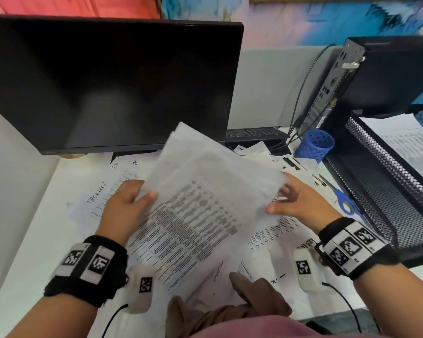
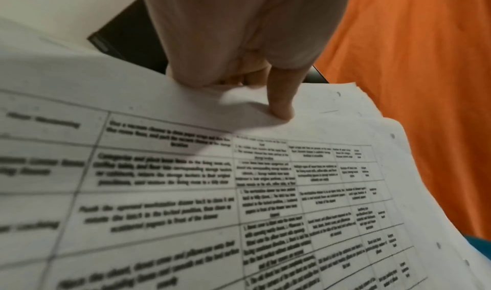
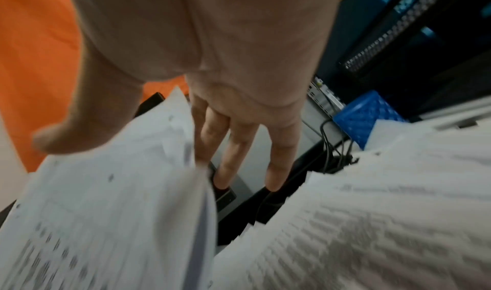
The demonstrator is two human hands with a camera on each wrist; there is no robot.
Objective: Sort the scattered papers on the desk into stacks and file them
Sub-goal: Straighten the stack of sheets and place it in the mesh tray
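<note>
A bundle of printed papers [image 1: 205,203] with tables of text is raised and tilted above the desk, held at both sides. My left hand [image 1: 142,196] grips its left edge, the thumb [image 2: 281,105] pressing on the top sheet [image 2: 186,189] and the fingers hidden beneath. My right hand [image 1: 282,201] pinches the right edge, the thumb [image 3: 79,126] on top of the bundle [image 3: 106,210] and the fingers stretched out behind it. More loose sheets [image 1: 276,230] lie scattered on the white desk, among them a handwritten list [image 1: 103,189] at the left.
A black mesh file tray [image 1: 386,191] stands at the right with papers [image 1: 410,142] in its top tier. Blue-handled scissors [image 1: 347,203] and a blue pen cup [image 1: 315,145] sit beside it. A dark monitor [image 1: 108,81], keyboard [image 1: 254,134] and computer tower [image 1: 376,76] fill the back.
</note>
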